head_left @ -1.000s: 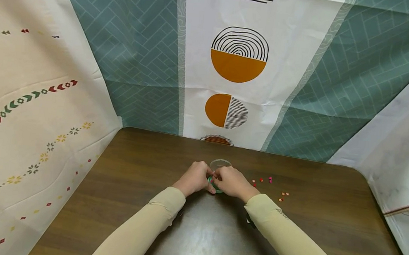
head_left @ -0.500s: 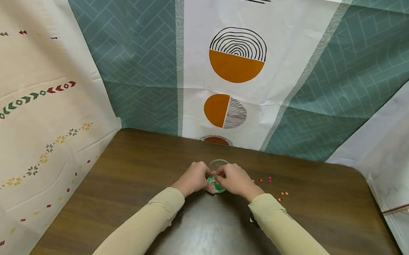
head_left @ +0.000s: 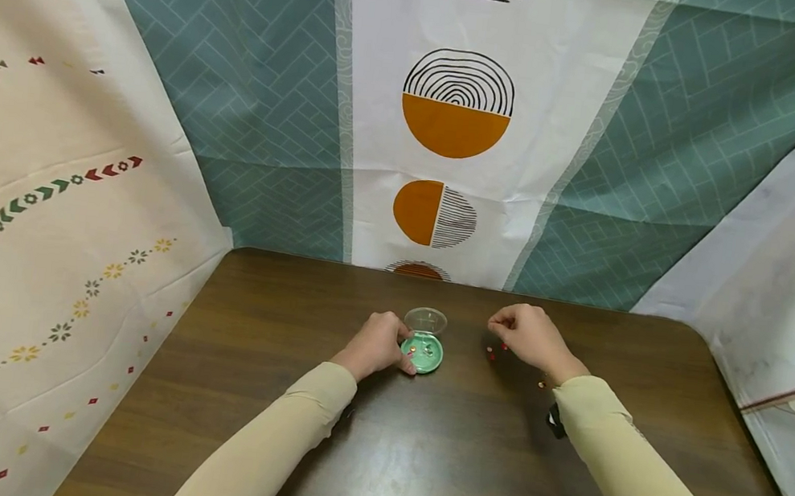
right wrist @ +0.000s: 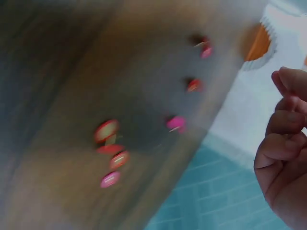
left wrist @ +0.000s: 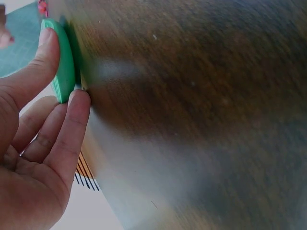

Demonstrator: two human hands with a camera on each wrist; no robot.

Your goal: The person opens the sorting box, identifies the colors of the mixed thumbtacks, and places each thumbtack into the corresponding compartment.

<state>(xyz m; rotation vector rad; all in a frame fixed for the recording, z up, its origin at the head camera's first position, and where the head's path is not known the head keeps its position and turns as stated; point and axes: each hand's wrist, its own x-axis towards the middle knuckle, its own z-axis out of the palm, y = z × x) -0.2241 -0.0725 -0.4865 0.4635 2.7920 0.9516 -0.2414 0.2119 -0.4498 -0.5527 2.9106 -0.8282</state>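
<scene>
My left hand [head_left: 376, 344] holds the edge of a small round green case [head_left: 432, 358] on the table. In the left wrist view my thumb presses the rim of the case, with fingertips at its other end. Its clear lid [head_left: 427, 316] stands open behind it, and a few small pieces lie inside. My right hand [head_left: 530, 335] hovers to the right, above scattered small red, pink and orange pieces that look like thumbtacks [right wrist: 176, 122]. In the right wrist view its fingers are curled, thumb and forefinger tips together, with nothing visible between them.
The brown wooden table [head_left: 251, 330] has cloth hangings around it. A patterned curtain [head_left: 438, 204] hangs along the back edge, with pale cloth [head_left: 63, 245] at the left side. Something dark and small [head_left: 556, 420] sits at my right wrist.
My right hand has left the case and moved right, over the scattered tacks, uncovering the case and the pieces in it. My left hand has stayed on the case.
</scene>
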